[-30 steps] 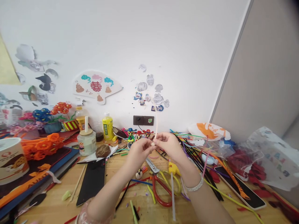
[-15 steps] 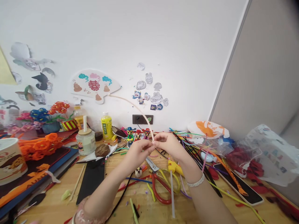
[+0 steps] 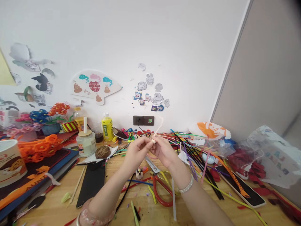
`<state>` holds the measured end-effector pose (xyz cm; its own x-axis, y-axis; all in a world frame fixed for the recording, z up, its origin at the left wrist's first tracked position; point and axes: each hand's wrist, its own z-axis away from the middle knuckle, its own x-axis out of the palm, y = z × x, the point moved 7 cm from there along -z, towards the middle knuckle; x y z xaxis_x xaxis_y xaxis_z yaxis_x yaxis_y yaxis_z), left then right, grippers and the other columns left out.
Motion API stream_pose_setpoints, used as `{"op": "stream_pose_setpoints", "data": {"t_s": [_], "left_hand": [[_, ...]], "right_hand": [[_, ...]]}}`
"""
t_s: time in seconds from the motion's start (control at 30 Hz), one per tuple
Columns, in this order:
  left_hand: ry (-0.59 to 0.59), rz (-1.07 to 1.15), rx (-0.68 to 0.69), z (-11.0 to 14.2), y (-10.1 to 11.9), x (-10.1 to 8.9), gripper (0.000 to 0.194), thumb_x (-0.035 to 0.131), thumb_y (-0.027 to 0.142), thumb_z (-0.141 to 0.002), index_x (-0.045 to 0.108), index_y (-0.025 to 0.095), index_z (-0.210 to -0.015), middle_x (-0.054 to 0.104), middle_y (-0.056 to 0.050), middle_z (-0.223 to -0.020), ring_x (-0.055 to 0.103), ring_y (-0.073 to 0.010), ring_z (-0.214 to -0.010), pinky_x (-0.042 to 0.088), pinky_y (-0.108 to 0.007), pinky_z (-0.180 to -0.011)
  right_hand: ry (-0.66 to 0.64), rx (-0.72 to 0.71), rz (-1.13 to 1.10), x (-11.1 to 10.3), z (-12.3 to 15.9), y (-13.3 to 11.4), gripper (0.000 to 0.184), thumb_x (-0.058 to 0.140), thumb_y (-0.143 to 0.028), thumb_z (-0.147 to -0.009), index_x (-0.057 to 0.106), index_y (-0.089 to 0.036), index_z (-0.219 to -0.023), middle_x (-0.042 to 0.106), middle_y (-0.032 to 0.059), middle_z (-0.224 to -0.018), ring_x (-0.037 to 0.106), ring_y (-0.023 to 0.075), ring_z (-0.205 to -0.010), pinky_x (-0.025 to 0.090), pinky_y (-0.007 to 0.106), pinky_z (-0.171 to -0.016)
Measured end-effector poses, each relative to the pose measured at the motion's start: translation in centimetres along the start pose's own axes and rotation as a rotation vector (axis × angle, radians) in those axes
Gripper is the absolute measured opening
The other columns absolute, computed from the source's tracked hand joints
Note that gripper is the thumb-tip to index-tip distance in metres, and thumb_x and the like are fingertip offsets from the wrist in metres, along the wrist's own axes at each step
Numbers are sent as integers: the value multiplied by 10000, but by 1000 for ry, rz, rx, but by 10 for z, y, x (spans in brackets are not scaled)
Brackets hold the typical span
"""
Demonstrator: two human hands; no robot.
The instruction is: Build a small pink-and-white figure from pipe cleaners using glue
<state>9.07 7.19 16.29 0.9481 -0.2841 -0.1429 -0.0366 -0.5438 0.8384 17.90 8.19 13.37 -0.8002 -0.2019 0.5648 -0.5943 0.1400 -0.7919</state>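
Between my two hands is a cream pipe cleaner (image 3: 159, 126), its free end sticking up, bent and blurred, above my fingers. At my fingertips its lower end forms a small pale curl. My left hand (image 3: 140, 151) pinches this curl between thumb and fingers. From the other side my right hand (image 3: 164, 150) presses its fingers on the same pipe cleaner, partly hiding it. Below the hands lie red-handled scissors (image 3: 162, 193) with silver blades. A small black-and-white ball (image 3: 139, 173) sits left of the blades.
Pipe cleaners (image 3: 199, 160) in several colours are heaped at right, near a phone (image 3: 240, 185). A dark flat slab (image 3: 92, 182), a glass jar (image 3: 86, 142) and a yellow bottle (image 3: 107, 126) stand or lie at left. Small figures (image 3: 131, 134) stand by the wall.
The pipe cleaner's long arc toward the left is gone; a shorter bent end now rises right of the fingers, with a curl at the fingertips. My right forearm has shifted left.
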Motion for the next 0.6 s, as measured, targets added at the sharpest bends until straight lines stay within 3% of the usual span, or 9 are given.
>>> {"op": "stream_pose_setpoints", "data": {"t_s": [0.1, 0.2, 0.3, 0.43, 0.53, 0.6], "left_hand": [[46, 81, -4, 1, 0, -1, 194, 572, 325, -726, 552, 159, -628, 566, 12, -584, 537, -127, -577, 440, -239, -586], [113, 136, -17, 3, 0, -4, 225, 568, 351, -728, 521, 161, -618, 538, 21, -561, 514, -118, -559, 425, -235, -577], [168, 110, -38, 3, -4, -9, 241, 551, 365, -733, 488, 164, -617, 491, 33, -553, 471, -109, -545, 397, -229, -561], [177, -139, -13, -2, -8, -18, 254, 508, 355, -748, 439, 178, -580, 418, 48, -551, 398, -106, -540, 332, -215, -524], [113, -341, 13, -5, -5, -19, 255, 475, 335, -752, 416, 187, -553, 392, 51, -538, 370, -112, -537, 304, -216, -516], [29, -431, 27, -6, -2, -16, 244, 465, 321, -751, 426, 190, -549, 393, 51, -526, 372, -117, -533, 299, -217, -516]], "right_hand": [[29, -27, -47, -2, -3, 9, 180, 625, -265, -614, 472, -181, -571, 433, -54, -528, 370, 69, -462, 336, 195, -457], [30, -168, 15, -4, -4, 9, 181, 584, -277, -641, 447, -195, -557, 420, -46, -531, 382, 88, -480, 352, 212, -472], [21, -443, 375, -2, 4, -8, 183, 578, -262, -685, 476, -197, -547, 465, -22, -570, 433, 116, -548, 390, 248, -541], [-75, -783, 997, 14, 21, -32, 152, 534, -214, -763, 559, -209, -613, 540, 23, -662, 485, 157, -660, 408, 309, -658], [-258, -841, 1232, 23, 25, -36, 173, 452, -187, -819, 591, -210, -718, 569, 52, -746, 501, 167, -716, 410, 315, -687], [-309, -828, 1282, 24, 25, -38, 185, 438, -198, -831, 594, -210, -734, 569, 53, -751, 505, 168, -721, 408, 313, -692]]}}
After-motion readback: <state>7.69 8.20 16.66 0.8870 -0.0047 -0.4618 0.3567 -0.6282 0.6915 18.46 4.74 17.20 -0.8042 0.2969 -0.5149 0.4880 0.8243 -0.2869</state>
